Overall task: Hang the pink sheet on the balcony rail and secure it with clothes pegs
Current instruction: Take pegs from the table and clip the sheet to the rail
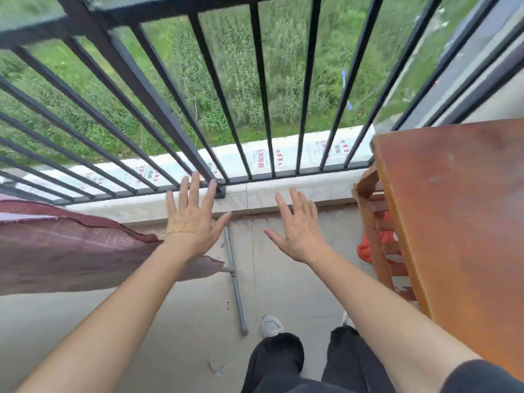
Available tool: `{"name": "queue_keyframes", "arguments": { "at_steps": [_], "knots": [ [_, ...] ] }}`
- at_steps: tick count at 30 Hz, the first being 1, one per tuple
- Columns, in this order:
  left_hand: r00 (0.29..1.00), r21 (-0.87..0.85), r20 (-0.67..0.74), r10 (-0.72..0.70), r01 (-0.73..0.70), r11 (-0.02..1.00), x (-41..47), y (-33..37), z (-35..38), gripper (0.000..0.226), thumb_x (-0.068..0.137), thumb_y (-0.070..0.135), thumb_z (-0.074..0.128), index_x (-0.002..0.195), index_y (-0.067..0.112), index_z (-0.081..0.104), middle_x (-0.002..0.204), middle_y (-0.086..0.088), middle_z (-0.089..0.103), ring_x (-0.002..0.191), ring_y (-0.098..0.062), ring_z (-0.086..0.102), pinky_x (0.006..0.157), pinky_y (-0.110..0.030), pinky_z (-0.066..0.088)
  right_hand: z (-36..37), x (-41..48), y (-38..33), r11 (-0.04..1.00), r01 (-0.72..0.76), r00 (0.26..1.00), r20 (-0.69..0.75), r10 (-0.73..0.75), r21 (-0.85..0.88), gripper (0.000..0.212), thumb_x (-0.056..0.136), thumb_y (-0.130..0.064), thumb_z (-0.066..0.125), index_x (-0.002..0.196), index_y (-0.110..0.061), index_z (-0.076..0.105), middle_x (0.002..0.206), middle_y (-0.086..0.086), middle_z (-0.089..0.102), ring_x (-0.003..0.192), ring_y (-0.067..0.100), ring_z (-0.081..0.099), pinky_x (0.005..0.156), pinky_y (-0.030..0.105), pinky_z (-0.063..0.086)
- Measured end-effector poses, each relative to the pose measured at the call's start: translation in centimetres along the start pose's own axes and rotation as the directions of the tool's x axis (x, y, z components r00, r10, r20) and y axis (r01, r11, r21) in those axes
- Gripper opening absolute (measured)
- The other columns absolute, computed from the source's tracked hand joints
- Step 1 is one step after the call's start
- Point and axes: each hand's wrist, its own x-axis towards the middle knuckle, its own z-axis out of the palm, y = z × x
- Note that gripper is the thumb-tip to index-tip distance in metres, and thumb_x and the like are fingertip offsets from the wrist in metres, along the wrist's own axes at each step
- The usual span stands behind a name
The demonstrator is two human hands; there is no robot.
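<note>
The pink sheet hangs at the left, draped from the balcony rail, its lower corner reaching toward the middle. My left hand is spread flat in the air just right of the sheet's edge, holding nothing. My right hand is also held out with straight fingers, empty, over the concrete floor. No clothes pegs are visible.
Black vertical bars of the railing stand on a low concrete kerb. A brown wooden table fills the right, with a wooden chair and something orange beneath. A grey pipe lies along the floor.
</note>
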Motion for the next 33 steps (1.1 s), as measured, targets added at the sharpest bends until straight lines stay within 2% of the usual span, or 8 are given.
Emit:
{"name": "queue_keyframes", "arguments": {
  "at_steps": [5, 8, 11, 16, 21, 26, 31, 33],
  "knots": [
    [0.977, -0.106, -0.068, 0.204, -0.21, 0.972, 1.6, 10.3, -1.8, 0.082, 0.089, 0.07, 0.012, 0.156, 0.021, 0.01, 0.163, -0.013, -0.003, 0.149, -0.03, -0.004, 0.118, -0.055, 0.007, -7.3, -8.1, 8.1, 0.932, -0.335, 0.939, -0.125, 0.319, -0.136, 0.088, 0.091, -0.068, 0.038, 0.158, -0.022, 0.003, 0.164, 0.017, -0.007, 0.151, 0.035, -0.007, 0.121, 0.053, 0.001],
    [0.918, -0.118, -0.086, 0.387, -0.396, 0.911, 1.8, 18.4, -2.9, 0.083, 0.088, 0.071, 0.014, 0.155, 0.022, 0.013, 0.163, -0.012, 0.0, 0.149, -0.03, -0.001, 0.118, -0.055, 0.009, -10.5, -14.7, 12.5, 0.837, -0.535, 0.834, -0.224, 0.503, -0.114, 0.087, 0.09, -0.067, 0.037, 0.158, -0.022, 0.005, 0.164, 0.017, -0.008, 0.151, 0.035, -0.006, 0.121, 0.053, 0.002],
    [0.818, -0.072, -0.091, 0.568, -0.574, 0.816, 0.8, 26.7, -3.8, 0.079, 0.091, 0.069, 0.022, 0.155, 0.022, 0.016, 0.163, -0.011, 0.002, 0.149, -0.03, 0.001, 0.117, -0.055, 0.01, -12.3, -21.5, 16.3, 0.704, -0.709, 0.682, -0.282, 0.675, -0.029, 0.085, 0.091, -0.066, 0.036, 0.158, -0.025, 0.004, 0.165, 0.014, -0.011, 0.152, 0.033, -0.007, 0.122, 0.049, 0.003],
    [0.645, -0.029, -0.044, 0.763, -0.764, 0.644, -3.9, 37.2, -3.5, 0.076, 0.093, 0.068, 0.017, 0.156, 0.026, 0.007, 0.164, -0.008, -0.007, 0.15, -0.027, -0.007, 0.118, -0.052, 0.008, -12.2, -31.4, 21.2, 0.519, -0.848, 0.489, -0.217, 0.845, 0.108, 0.08, 0.095, -0.06, 0.037, 0.158, -0.025, 0.002, 0.165, 0.011, -0.012, 0.152, 0.03, -0.007, 0.121, 0.046, 0.005],
    [0.587, 0.018, 0.073, 0.806, -0.809, 0.588, -6.4, 44.8, -0.7, 0.075, 0.093, 0.068, 0.011, 0.156, 0.03, -0.001, 0.163, -0.006, -0.015, 0.149, -0.025, -0.011, 0.119, -0.048, 0.007, -12.2, -36.5, 27.7, 0.393, -0.909, 0.376, -0.136, 0.917, 0.137, 0.074, 0.098, -0.049, 0.042, 0.158, -0.019, 0.009, 0.164, 0.016, 0.0, 0.152, 0.034, 0.003, 0.12, 0.046, 0.014],
    [0.592, -0.009, 0.239, 0.77, -0.791, 0.611, -7.4, 49.7, 3.7, 0.073, 0.095, 0.065, 0.015, 0.155, 0.03, -0.005, 0.162, -0.005, -0.019, 0.149, -0.024, -0.014, 0.119, -0.048, 0.003, -10.9, -38.1, 34.6, 0.362, -0.919, 0.36, -0.041, 0.932, 0.155, 0.071, 0.1, -0.029, 0.044, 0.158, -0.02, 0.003, 0.164, 0.018, -0.005, 0.152, 0.036, 0.001, 0.119, 0.045, 0.016],
    [0.553, -0.098, 0.465, 0.691, -0.743, 0.661, -8.5, 51.5, 7.9, 0.069, 0.098, 0.06, 0.018, 0.156, 0.028, -0.004, 0.163, -0.003, -0.017, 0.149, -0.025, -0.012, 0.121, -0.047, 0.004, -8.4, -38.5, 39.0, 0.461, -0.886, 0.463, 0.069, 0.884, 0.036, 0.08, 0.093, -0.007, 0.044, 0.158, -0.018, -0.001, 0.165, 0.015, -0.009, 0.151, 0.038, -0.004, 0.119, 0.044, 0.016],
    [0.534, -0.094, 0.513, 0.672, -0.743, 0.663, -8.8, 51.3, 9.1, 0.068, 0.099, 0.058, 0.019, 0.156, 0.027, -0.003, 0.162, -0.002, -0.019, 0.149, -0.025, -0.015, 0.121, -0.048, 0.004, -7.4, -38.6, 39.8, 0.494, -0.87, 0.493, 0.062, 0.868, 0.007, 0.072, 0.095, -0.007, 0.045, 0.157, -0.017, 0.012, 0.164, 0.013, 0.005, 0.151, 0.038, 0.004, 0.117, 0.043, 0.02]
  ]
}}
